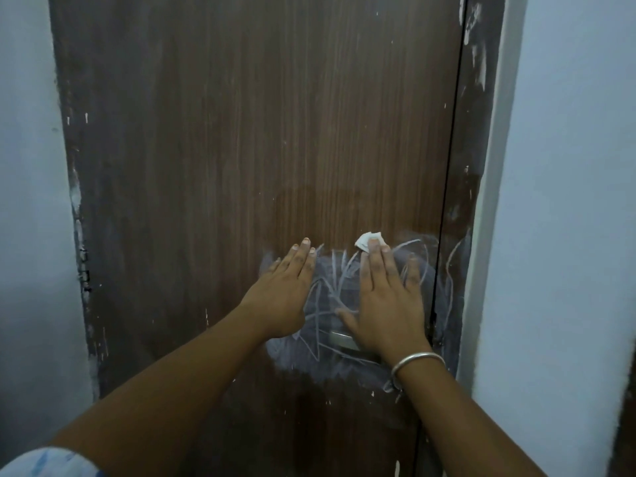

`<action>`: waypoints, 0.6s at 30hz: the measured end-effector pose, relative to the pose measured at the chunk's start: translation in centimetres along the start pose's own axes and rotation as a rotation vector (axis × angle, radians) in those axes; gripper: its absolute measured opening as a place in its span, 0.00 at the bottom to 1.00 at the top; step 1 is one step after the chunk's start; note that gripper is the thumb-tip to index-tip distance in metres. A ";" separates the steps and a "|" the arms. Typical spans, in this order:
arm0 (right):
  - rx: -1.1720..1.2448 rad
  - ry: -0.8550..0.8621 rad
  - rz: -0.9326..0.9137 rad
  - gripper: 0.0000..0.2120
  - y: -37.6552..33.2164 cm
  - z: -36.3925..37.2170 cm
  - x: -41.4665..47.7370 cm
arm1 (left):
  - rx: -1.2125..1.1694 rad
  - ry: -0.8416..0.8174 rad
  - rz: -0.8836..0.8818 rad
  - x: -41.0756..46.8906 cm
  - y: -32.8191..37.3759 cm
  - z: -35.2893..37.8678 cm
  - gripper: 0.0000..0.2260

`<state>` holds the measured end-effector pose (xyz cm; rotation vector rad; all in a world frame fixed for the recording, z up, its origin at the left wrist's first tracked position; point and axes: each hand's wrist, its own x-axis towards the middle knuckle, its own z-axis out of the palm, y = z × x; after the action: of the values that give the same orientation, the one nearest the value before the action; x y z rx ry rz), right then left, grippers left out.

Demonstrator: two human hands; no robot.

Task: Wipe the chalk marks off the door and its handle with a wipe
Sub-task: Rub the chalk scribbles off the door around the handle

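Observation:
A brown wooden door fills the view. White chalk marks scrawl and smear across its lower right part, around the metal handle. My right hand lies flat on the door with straight fingers, pressing a small white wipe that sticks out past the fingertips. This hand covers most of the handle. My left hand lies flat on the door to the left of the marks, fingers straight, holding nothing.
The dark door frame runs down the right side and carries chalk lines too. Pale blue walls flank the door on both sides. A silver bangle sits on my right wrist.

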<state>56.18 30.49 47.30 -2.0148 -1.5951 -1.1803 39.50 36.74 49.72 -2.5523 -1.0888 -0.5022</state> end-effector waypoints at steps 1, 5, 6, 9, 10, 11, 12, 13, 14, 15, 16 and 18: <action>-0.025 0.014 0.029 0.47 0.6 -0.1 0.0 | 0.000 0.007 0.007 0.1 0.2 0.0 0.40; 0.014 0.109 0.306 0.48 2.1 -0.9 0.3 | -0.009 0.027 0.029 0.5 1.3 0.4 0.40; 0.041 0.109 0.331 0.48 2.1 -1.0 0.4 | -0.013 0.025 0.028 0.6 1.6 0.5 0.40; 0.072 0.050 0.211 0.49 1.6 -0.4 -0.2 | -0.009 0.021 0.039 0.9 2.4 0.5 0.41; 0.061 0.031 0.151 0.49 1.6 -0.1 -0.6 | -0.013 0.023 0.043 1.0 2.6 0.5 0.41; 0.045 0.022 0.119 0.49 1.8 0.1 -0.9 | -0.017 0.027 0.044 1.1 2.8 0.5 0.41; 0.029 0.025 0.127 0.49 2.3 0.2 -1.2 | -0.018 0.035 0.044 1.1 3.0 0.6 0.41; 0.020 0.039 0.174 0.49 2.7 0.2 -1.3 | -0.016 0.044 0.045 1.2 3.3 0.6 0.42; 0.022 0.056 0.241 0.48 3.1 0.1 -1.3 | -0.017 0.050 0.047 1.2 3.5 0.7 0.42; 0.040 0.065 0.306 0.49 3.4 -0.2 -1.2 | -0.021 0.051 0.049 1.2 3.7 0.7 0.41; 0.069 0.062 0.351 0.49 3.6 -0.4 -1.1 | -0.025 0.050 0.051 1.3 3.8 0.7 0.41; 0.133 0.057 0.393 0.49 3.9 -0.7 -0.6 | -0.029 0.048 0.057 1.3 4.1 0.7 0.41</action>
<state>59.45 28.35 48.17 -2.0622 -1.1451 -0.9461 43.48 35.20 49.06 -2.5739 -0.9960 -0.5654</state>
